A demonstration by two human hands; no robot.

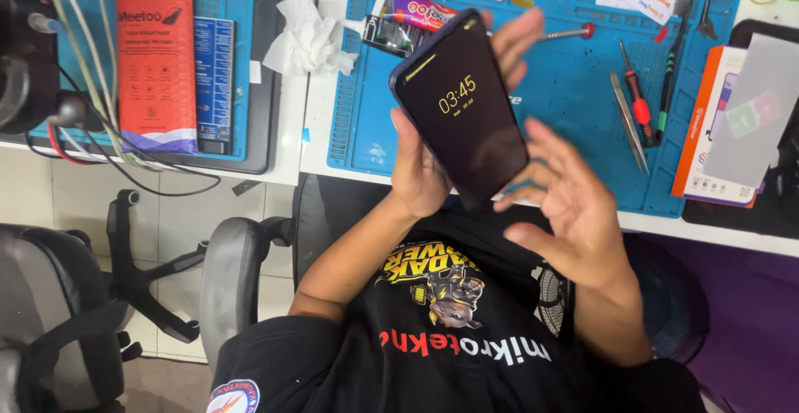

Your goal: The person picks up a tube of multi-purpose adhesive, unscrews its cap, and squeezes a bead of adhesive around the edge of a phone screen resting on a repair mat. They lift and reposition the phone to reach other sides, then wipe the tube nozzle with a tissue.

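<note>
Held up over the near edge of the bench: a dark smartphone (462,109), tilted, screen toward the camera, gripped by the left hand (420,171) — thumb along the left rim, fingertips (512,42) showing past the top right edge from behind. Right hand (566,205) open and slack, fingers (533,188) spread, grasping nothing, tips just touching or nearly touching the phone's lower right corner; cannot tell which.

Glossy black glass, lit with small yellow clock digits near the upper middle; rounded corners, thin dark bluish frame; no visible cracks.

Beneath and behind, a blue ribbed rubber work mat (574,105) with moulded compartments along its left and far edges. Toward the mat's right side: steel tweezers (630,121), slim and pointed, beside a red-handled screwdriver (638,101); another small red-tipped driver (566,33) near the far edge. Crumpled white tissue (308,38) just off the mat's left far corner, next to a purple glue tube (420,7). At the bench's right edge, an orange-and-white cardboard box (720,121) under a grey sheet. On a second blue mat at the left, an orange flat packet (156,67), smooth and rectangular, beside tangled cables (91,88)
</note>
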